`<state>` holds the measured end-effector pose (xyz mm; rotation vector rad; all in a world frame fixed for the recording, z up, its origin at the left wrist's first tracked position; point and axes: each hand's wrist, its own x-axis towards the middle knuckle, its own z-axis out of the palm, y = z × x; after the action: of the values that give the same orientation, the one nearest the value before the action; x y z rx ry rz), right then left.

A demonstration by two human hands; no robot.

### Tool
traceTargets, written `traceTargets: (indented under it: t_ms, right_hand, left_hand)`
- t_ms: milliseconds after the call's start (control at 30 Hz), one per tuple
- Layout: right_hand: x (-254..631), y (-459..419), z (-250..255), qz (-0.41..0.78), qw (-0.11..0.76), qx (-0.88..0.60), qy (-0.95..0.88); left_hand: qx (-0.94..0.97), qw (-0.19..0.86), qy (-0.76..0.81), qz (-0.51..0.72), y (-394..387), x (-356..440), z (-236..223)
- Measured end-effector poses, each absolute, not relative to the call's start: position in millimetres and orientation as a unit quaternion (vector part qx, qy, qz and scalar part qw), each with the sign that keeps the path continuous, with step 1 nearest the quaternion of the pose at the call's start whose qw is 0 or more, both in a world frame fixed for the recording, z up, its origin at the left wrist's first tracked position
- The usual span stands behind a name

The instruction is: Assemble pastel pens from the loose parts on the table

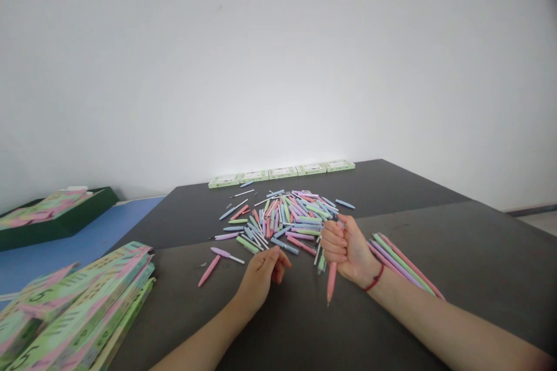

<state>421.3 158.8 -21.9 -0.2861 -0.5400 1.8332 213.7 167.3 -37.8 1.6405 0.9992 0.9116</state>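
My right hand (348,250) is closed in a fist around a pink pen (332,284), whose tip points down toward the table. The fist hides the pen's upper part. My left hand (257,278) is at the near edge of a pile of pastel pens and pen parts (282,217), its fingers loosely bent and slightly apart, with nothing visible in them. Left of this hand lie a pink barrel (209,271) and a purple piece with a white stem (227,255). Beside my right wrist, several long pink, green and purple pens (404,264) lie side by side.
Several flat green-and-white boxes (282,173) stand in a row along the dark table's (418,185) far edge. Stacked green-and-pink printed packages (87,307) fill the near left. Behind them, a dark green tray (56,223) of similar packages rests on a blue surface (130,217).
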Motion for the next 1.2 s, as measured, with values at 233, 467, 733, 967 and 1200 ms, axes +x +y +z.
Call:
traceTargets:
  t_ms: [233, 467, 733, 967, 1200]
  right_hand:
    - [417, 157, -17, 0.78, 0.571, -0.131, -0.221]
    - [411, 152, -16, 0.774, 0.568, -0.136, -0.243]
    - [396, 139, -12, 0.736, 0.6, -0.142, -0.28]
    - [389, 133, -12, 0.739, 0.593, -0.143, -0.285]
    - [385, 132, -11, 0.741, 0.591, -0.128, -0.291]
  left_hand:
    - [0.68, 0.477, 0.413, 0.373, 166, 212, -35]
    - [0.688, 0.469, 0.409, 0.374, 167, 212, -36]
    - [0.83, 0.325, 0.368, 0.264, 132, 224, -15]
    - [0.842, 0.327, 0.357, 0.238, 125, 226, -9]
    - [0.802, 0.391, 0.351, 0.284, 129, 225, -12]
